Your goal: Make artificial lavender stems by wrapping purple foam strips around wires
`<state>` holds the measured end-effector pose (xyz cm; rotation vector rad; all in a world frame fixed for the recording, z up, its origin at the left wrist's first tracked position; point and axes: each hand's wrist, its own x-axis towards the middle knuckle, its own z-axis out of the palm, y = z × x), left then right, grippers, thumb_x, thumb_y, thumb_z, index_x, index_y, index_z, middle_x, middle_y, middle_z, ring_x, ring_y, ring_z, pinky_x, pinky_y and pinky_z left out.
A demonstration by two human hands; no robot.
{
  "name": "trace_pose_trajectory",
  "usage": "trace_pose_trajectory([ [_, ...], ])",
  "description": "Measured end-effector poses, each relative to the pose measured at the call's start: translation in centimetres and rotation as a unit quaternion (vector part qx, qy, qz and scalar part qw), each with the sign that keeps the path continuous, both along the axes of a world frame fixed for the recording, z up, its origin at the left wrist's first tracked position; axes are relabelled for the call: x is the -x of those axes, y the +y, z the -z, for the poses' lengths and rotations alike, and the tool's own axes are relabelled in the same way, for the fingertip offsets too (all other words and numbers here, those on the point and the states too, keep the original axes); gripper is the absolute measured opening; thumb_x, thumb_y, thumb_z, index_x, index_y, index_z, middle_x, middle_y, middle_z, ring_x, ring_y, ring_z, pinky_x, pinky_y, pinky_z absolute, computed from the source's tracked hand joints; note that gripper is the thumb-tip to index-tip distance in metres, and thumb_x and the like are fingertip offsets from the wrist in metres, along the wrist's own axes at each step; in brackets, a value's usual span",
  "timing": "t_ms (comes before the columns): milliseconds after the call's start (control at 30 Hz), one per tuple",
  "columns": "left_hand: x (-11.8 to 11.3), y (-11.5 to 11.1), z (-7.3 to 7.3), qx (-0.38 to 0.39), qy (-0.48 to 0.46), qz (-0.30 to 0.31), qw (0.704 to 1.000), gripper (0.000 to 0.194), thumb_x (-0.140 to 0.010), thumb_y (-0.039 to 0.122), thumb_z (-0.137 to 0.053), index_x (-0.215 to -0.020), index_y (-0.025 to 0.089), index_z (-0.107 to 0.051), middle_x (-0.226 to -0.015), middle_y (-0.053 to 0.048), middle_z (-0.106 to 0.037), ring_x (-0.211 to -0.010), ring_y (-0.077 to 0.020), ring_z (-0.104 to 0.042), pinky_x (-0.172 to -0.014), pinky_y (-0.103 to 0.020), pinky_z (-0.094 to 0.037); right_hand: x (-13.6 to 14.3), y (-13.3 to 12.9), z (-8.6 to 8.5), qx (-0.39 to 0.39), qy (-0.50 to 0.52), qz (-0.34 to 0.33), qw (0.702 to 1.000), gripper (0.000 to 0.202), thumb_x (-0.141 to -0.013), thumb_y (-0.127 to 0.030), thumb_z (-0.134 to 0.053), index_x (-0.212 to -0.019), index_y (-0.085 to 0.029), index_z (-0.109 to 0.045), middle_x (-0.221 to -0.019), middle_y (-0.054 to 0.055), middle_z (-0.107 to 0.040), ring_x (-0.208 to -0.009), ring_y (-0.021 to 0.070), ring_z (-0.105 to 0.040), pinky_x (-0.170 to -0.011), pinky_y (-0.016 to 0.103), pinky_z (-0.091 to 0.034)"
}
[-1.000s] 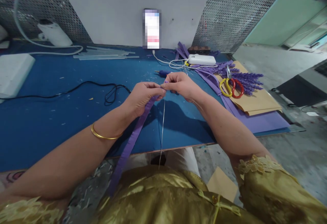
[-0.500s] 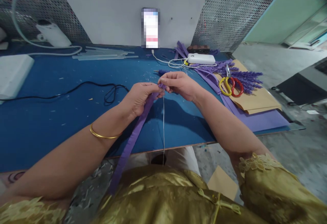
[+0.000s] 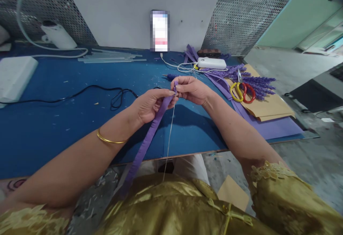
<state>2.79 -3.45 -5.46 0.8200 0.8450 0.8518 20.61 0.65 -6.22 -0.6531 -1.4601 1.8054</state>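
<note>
A long purple paper strip [image 3: 147, 140] runs from my fingers down over the table edge to my lap. My left hand [image 3: 151, 104] pinches its upper end between thumb and fingers. Close against it, my right hand [image 3: 191, 89] is closed on the small curled purple tip, where the strip meets a thin pale wire [image 3: 169, 135]. That wire hangs down from the fingertips past the table edge. Just behind my right hand lies a dark blue tool with a pointed tip [image 3: 171, 76], partly hidden by the hand.
Scissors [image 3: 242, 91] with yellow and red handles lie at right on purple lavender sprigs [image 3: 264, 85] and brown paper [image 3: 273, 108]. A phone [image 3: 160, 31] leans at the back, cabled to a white power bank [image 3: 211, 63]. Clear glue sticks [image 3: 111, 57] and a black cord [image 3: 91, 86] lie left.
Both hands have shifted slightly right. The purple tip now stands up between the fingertips, and the wire's lower end has swung left.
</note>
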Motion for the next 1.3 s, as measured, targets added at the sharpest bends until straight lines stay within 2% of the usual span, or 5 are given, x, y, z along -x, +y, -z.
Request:
trace_pose_trajectory([
  [267,0.4,0.2,-0.2,-0.008,0.054,0.031,0.998,0.013,-0.070,0.023,-0.074,-0.078,0.012,-0.076,-0.076,-0.009,-0.075,-0.065,-0.0158,-0.066,-0.069,-0.027,-0.056,-0.5,0.0,-0.8,-0.040,-0.029,0.026,0.998,0.034,-0.066,-0.036,-0.086,-0.077,-0.014,-0.063,-0.067,-0.004,-0.060,-0.055,0.0057,-0.051,-0.055,0.018,-0.043],
  [533,0.3,0.1,-0.4,-0.039,0.103,0.026,0.994,0.007,-0.065,0.020,-0.072,-0.068,0.013,-0.073,-0.068,-0.008,-0.072,-0.063,-0.0165,-0.065,-0.067,-0.029,-0.054,-0.9,-0.1,-1.3,-0.090,-0.092,0.010,0.992,0.026,-0.065,-0.032,-0.083,-0.073,-0.013,-0.067,-0.066,-0.001,-0.062,-0.057,0.0078,-0.048,-0.053,0.021,-0.036],
  [767,0.1,0.2,0.1,-0.025,0.100,0.007,0.995,0.007,-0.061,0.020,-0.075,-0.065,0.015,-0.072,-0.068,-0.008,-0.071,-0.066,-0.0187,-0.066,-0.072,-0.032,-0.056,-0.6,-0.5,-1.6,-0.147,-0.153,0.049,0.976,0.021,-0.071,-0.025,-0.078,-0.064,-0.014,-0.061,-0.055,-0.004,-0.054,-0.052,0.0070,-0.039,-0.049,0.022,-0.028],
  [1067,0.1,0.0,0.0,-0.043,0.086,-0.026,0.995,0.009,-0.061,0.018,-0.073,-0.067,0.012,-0.074,-0.070,-0.008,-0.072,-0.066,-0.0158,-0.065,-0.065,-0.025,-0.053,0.7,-1.6,-1.9,-0.132,-0.135,0.099,0.977,0.019,-0.070,-0.018,-0.076,-0.065,-0.015,-0.058,-0.060,-0.002,-0.060,-0.056,0.0092,-0.053,-0.055,0.022,-0.039],
  [1300,0.1,0.1,0.0,-0.084,0.128,-0.041,0.987,0.006,-0.060,0.017,-0.074,-0.066,0.014,-0.073,-0.067,-0.006,-0.071,-0.063,-0.0155,-0.064,-0.064,-0.026,-0.052,1.3,-1.5,-1.1,-0.106,-0.141,0.164,0.970,0.026,-0.072,-0.019,-0.075,-0.058,-0.016,-0.054,-0.050,-0.006,-0.047,-0.048,0.0061,-0.037,-0.048,0.022,-0.028],
])
